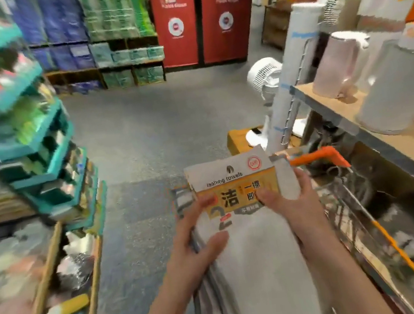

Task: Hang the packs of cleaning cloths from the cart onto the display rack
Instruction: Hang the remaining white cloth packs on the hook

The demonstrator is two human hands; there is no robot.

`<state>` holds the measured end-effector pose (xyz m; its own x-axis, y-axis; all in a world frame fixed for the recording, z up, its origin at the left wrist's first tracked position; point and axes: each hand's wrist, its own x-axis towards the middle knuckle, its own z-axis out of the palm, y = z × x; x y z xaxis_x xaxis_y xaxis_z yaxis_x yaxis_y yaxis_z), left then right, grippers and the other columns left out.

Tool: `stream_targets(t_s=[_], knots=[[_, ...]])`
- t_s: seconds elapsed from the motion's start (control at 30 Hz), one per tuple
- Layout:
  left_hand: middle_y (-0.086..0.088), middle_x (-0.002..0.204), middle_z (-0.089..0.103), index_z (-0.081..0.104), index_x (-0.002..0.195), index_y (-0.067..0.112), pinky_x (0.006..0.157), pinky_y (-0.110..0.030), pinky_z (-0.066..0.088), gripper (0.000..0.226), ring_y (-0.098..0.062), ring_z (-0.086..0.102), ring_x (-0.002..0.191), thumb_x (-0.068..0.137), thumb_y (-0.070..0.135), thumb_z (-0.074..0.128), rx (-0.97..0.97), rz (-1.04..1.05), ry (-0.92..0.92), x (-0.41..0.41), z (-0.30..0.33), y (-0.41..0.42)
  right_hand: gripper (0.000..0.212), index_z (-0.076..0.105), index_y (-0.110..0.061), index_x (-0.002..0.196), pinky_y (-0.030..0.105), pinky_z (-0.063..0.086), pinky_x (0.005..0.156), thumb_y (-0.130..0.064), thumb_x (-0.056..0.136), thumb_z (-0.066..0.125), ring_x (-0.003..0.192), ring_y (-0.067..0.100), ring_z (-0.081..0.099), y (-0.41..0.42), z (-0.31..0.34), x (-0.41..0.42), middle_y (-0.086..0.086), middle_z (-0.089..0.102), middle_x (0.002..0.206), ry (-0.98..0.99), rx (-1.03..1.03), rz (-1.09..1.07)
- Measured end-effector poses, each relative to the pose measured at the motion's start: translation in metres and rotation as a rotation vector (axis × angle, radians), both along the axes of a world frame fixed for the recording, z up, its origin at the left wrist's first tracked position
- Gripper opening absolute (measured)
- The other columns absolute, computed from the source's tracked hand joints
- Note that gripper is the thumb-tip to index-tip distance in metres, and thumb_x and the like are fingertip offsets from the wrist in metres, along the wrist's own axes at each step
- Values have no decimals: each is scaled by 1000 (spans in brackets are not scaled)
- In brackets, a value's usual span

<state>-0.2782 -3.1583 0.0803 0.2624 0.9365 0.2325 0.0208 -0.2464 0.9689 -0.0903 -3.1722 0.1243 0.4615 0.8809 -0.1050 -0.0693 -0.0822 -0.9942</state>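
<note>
Both hands on the bundle here: the left hand (200,236) curls round the near-left edge of the packs of cleaning cloths (251,231), thumb laid across the front, and the right hand (289,204) clamps the opposite edge, fingers over the yellow header card (236,190). The bundle sits just left of the cart (350,204), held above the floor. The risk as I read it: several packs are stacked together, so a loose one at the back could slide out if either grip eases. The view is smeared too, so finding a peg may take a second look. Grey speckled floor (157,126) beyond the cart; teal display rack (42,146) well left of it; wooden shelf (394,136) with white appliances right of it
</note>
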Motion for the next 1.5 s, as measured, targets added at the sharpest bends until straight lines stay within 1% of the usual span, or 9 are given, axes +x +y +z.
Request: stream_targets(t_s=[0.13, 0.33, 0.43, 0.63, 0.77, 0.97, 1.13, 1.3, 1.5], knots=[[38, 121, 54, 60, 118, 43, 89, 2, 31, 55, 18, 45, 118, 63, 44, 67, -4, 161, -41, -69, 8, 15, 84, 45, -45, 110, 48, 52, 89, -49, 39, 88, 99, 24, 65, 43, 3, -71, 3, 64, 113, -6, -13, 217], [13, 128, 58, 59, 118, 28, 89, -5, 39, 60, 7, 54, 115, 60, 36, 74, -73, 407, -120, -174, -7, 40, 46, 46, -32, 101, 28, 53, 69, -26, 70, 79, 85, 12, 65, 112, -8, -182, -3, 64, 99, -75, -77, 500], [22, 122, 61, 64, 111, 39, 89, -4, 38, 52, 11, 52, 114, 63, 23, 75, -99, 507, -155, -232, -16, 55, 52, 44, -25, 110, 20, 54, 60, -24, 72, 79, 80, 8, 64, 146, -17, -248, -4, 63, 97, -74, -86, 617], [40, 105, 61, 62, 106, 34, 83, -1, 38, 52, 21, 54, 101, 60, 12, 72, -107, 656, -203, -343, -25, 97, 85, 36, -37, 128, 42, 42, 104, -55, 57, 79, 121, 14, 52, 207, -21, -364, -3, 51, 134, -274, 26, 818], [26, 117, 64, 67, 99, 52, 103, -29, 42, 50, -8, 56, 120, 61, 22, 78, -150, 693, -217, -405, -20, 123, 72, 32, -37, 134, 36, 34, 111, -24, 78, 75, 128, 8, 41, 242, -8, -427, -10, 39, 142, -325, 169, 936], [27, 120, 60, 64, 109, 48, 88, -16, 48, 51, 2, 56, 115, 65, 22, 74, -177, 799, -219, -467, -15, 146, 87, 18, -44, 139, -8, 31, 81, -15, 79, 74, 107, -25, 40, 302, -7, -501, -16, 39, 135, -362, 269, 1092], [24, 117, 64, 63, 109, 48, 78, -13, 49, 53, 5, 60, 106, 73, 14, 81, -209, 924, -207, -508, -24, 169, 64, 45, -38, 130, 33, 35, 108, -24, 76, 77, 121, 6, 45, 350, -12, -566, -7, 48, 131, -511, 300, 1231], [18, 119, 65, 63, 114, 47, 92, -26, 50, 62, -7, 61, 112, 54, 37, 79, -221, 1099, -238, -549, -31, 206, 54, 47, -40, 121, 21, 31, 93, -18, 79, 74, 113, 5, 43, 400, -22, -634, -6, 46, 126, -506, 362, 1377], [22, 117, 66, 64, 114, 45, 97, -25, 48, 65, -3, 60, 114, 52, 34, 78, -162, 1409, -297, -602, -28, 274, 46, 51, -36, 104, 40, 46, 98, -21, 71, 79, 110, 16, 52, 483, -7, -742, -2, 48, 119, -450, 385, 1665]])
